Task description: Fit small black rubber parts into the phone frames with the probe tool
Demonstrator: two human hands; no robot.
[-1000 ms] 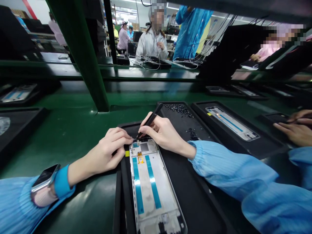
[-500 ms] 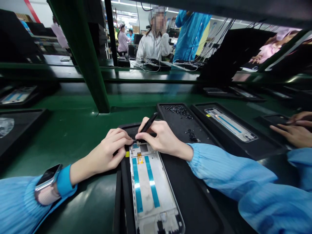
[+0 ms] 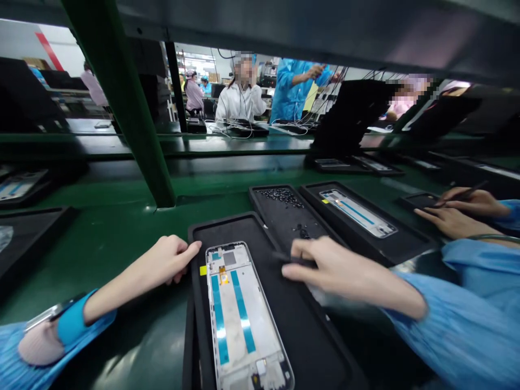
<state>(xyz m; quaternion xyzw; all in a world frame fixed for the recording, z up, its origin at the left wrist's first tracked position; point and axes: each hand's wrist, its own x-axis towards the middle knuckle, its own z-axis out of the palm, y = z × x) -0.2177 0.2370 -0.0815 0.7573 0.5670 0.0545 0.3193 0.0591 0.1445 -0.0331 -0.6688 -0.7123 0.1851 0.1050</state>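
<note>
A silver phone frame point(image 3: 233, 319) with two blue strips lies in a black foam tray point(image 3: 227, 223) in front of me. A yellow tab point(image 3: 203, 270) sticks out at its upper left side. My left hand point(image 3: 179, 257) is at the tray's upper left rim, thumb on the edge and fingers curled down outside it. To the right of the phone frame, my right hand point(image 3: 320, 268) is closed around a slim black pen-like tool point(image 3: 298, 261). Motion blurs this tool, and its tip cannot be made out. Neither hand touches the phone frame.
Behind my right hand is a black tray point(image 3: 280, 216) of small black parts. Beside it, another tray point(image 3: 390, 252) holds a second phone frame point(image 3: 357, 213). A co-worker's hands point(image 3: 463, 211) are at the right. A green post point(image 3: 142, 141) rises at the left.
My right hand has moved off the phone frame's top end to the right with the black tool. My left hand has drawn back left to the tray's rim. The view has tilted up.
</note>
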